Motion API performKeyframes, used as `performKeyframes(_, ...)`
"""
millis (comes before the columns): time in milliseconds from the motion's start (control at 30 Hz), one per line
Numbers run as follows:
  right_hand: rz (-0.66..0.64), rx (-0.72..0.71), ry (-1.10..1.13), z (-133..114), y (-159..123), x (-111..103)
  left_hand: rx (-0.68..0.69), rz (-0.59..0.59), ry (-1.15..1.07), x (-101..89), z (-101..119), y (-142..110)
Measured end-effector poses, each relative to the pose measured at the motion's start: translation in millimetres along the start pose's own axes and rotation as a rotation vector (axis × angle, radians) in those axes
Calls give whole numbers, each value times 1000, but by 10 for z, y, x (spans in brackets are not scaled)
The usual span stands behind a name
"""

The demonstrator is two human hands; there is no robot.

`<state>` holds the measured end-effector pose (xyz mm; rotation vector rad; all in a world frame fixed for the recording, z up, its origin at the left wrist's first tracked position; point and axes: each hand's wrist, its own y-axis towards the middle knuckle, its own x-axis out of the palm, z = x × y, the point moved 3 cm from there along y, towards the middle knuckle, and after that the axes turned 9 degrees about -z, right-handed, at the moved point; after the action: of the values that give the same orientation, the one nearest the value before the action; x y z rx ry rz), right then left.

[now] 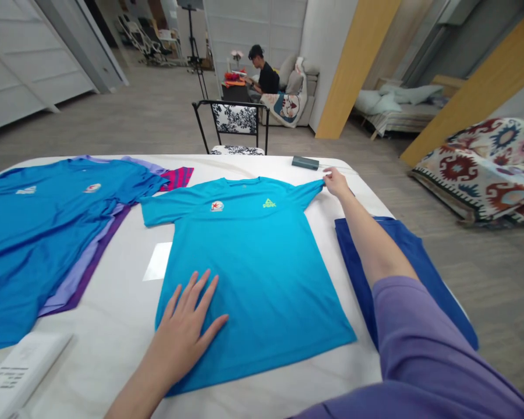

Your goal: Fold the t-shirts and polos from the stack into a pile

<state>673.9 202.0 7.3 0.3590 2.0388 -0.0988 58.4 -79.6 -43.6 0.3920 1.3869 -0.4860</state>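
A turquoise T-shirt (253, 262) lies spread out on the white table (113, 291), its neckline toward the far edge. It bears a round badge and a yellow-green logo on the chest. My left hand (186, 326) rests flat on the shirt's lower left part, fingers spread. My right hand (337, 181) reaches to the far right and pinches the end of the shirt's right sleeve between thumb and fingers. The left sleeve points out to the side, close to a pile of other shirts.
Blue shirts (52, 227) lie layered over purple ones at the left. Folded dark blue fabric (393, 233) lies at the right. A dark grey box (305, 163) sits near the far edge, a white box (26, 372) near left. Beyond stand a chair (236, 119) and a seated person (266, 75).
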Motion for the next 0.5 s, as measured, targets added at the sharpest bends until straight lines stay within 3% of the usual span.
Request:
performKeyframes(67,203,52,105,-41,136,-60,-40,-3,-22,78,-101,-266)
performKeyframes(133,259,68,143,-49,175,-42,-102,-19,-61,134,-177,-474)
performKeyframes(333,-223,204,178,100,-129,284,-162,-42,-61,121,-185,-752)
performKeyframes(500,-210,169,271,48,-324,369,-136,-53,-21,94,-404,-969)
